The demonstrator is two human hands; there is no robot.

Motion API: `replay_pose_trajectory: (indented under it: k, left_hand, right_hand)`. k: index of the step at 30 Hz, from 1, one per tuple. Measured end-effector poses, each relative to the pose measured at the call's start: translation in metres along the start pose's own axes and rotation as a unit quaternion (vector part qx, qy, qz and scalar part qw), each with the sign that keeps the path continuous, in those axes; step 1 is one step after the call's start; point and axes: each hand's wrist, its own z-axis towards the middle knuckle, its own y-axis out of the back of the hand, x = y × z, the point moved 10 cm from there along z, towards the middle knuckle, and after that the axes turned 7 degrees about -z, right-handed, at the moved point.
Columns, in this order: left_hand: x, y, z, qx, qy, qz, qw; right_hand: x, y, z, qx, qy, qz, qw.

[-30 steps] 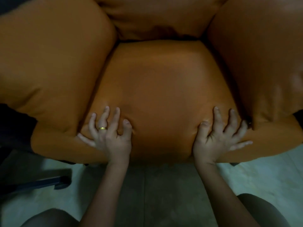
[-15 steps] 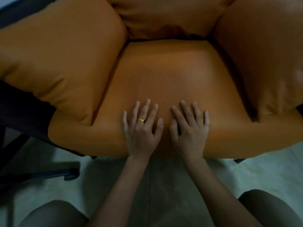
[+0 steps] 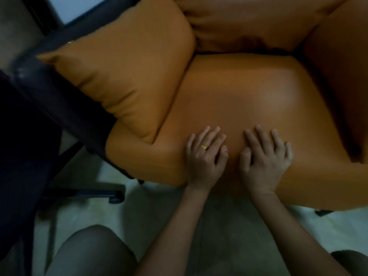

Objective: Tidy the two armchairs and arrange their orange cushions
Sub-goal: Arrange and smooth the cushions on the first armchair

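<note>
An armchair fills the view, with an orange seat cushion [image 3: 249, 104] in the middle. An orange side cushion [image 3: 127, 76] leans on the left arm, another orange side cushion [image 3: 342, 80] stands at the right, and an orange back cushion [image 3: 245, 20] sits behind. My left hand [image 3: 205, 156], wearing a gold ring, rests flat on the front edge of the seat cushion. Beside it my right hand [image 3: 264, 158] presses the same edge with its fingers spread. The two hands lie close together, almost touching.
The armchair's dark frame [image 3: 49, 92] runs along the left side, with a dark foot [image 3: 111, 196] on the pale tiled floor [image 3: 219, 226]. My knees [image 3: 89, 253] show at the bottom edge. A second armchair is out of view.
My hands have slid from the seat cushion's front corners in to its middle. The view has since shifted left, showing more of the dark frame.
</note>
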Motion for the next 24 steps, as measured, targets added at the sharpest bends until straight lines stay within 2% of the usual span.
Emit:
replay_pose_trajectory:
  k: [2,4,5,7,9,11,13,16,19,20,22,24]
  left_hand:
    - [0.019,0.027,-0.023,-0.041,0.066,-0.065,0.995]
    - [0.061,0.070,-0.063,-0.137,0.213,-0.097,0.963]
    - [0.081,0.093,-0.082,-0.190,0.272,-0.099,0.938]
    - [0.119,0.126,-0.096,-0.251,0.327,-0.083,0.907]
    - [0.156,0.139,-0.077,-0.226,0.337,-0.048,0.913]
    - [0.182,0.126,-0.052,-0.142,0.320,-0.007,0.937]
    - [0.195,0.109,-0.040,-0.093,0.317,0.010,0.944]
    - [0.197,0.107,-0.035,-0.075,0.325,0.014,0.943]
    - [0.180,0.114,-0.047,-0.088,0.342,0.033,0.935]
    - [0.163,0.109,-0.054,-0.097,0.357,0.014,0.929]
    - [0.110,0.082,-0.073,-0.091,0.376,-0.037,0.921]
    - [0.041,0.048,-0.077,-0.053,0.307,-0.073,0.947]
  right_hand:
    - [0.000,-0.001,0.002,0.034,-0.027,-0.008,0.999]
    - [0.024,-0.007,0.006,0.080,-0.015,0.001,0.997]
    - [0.048,-0.011,0.005,0.105,0.023,0.006,0.994]
    - [0.102,-0.022,-0.006,0.155,0.121,0.004,0.980]
    - [0.137,-0.032,-0.018,0.177,0.168,-0.006,0.970]
    - [0.146,-0.043,-0.021,0.171,0.171,-0.038,0.970]
    - [0.144,-0.054,-0.019,0.178,0.169,-0.058,0.968]
    - [0.143,-0.056,-0.016,0.218,0.172,-0.049,0.959]
    - [0.137,-0.031,-0.019,0.250,0.180,0.029,0.951]
    - [0.121,-0.020,-0.020,0.258,0.153,0.065,0.952]
    - [0.061,0.007,-0.031,0.242,0.040,0.114,0.963]
    - [-0.017,0.040,-0.055,0.160,-0.095,0.142,0.972]
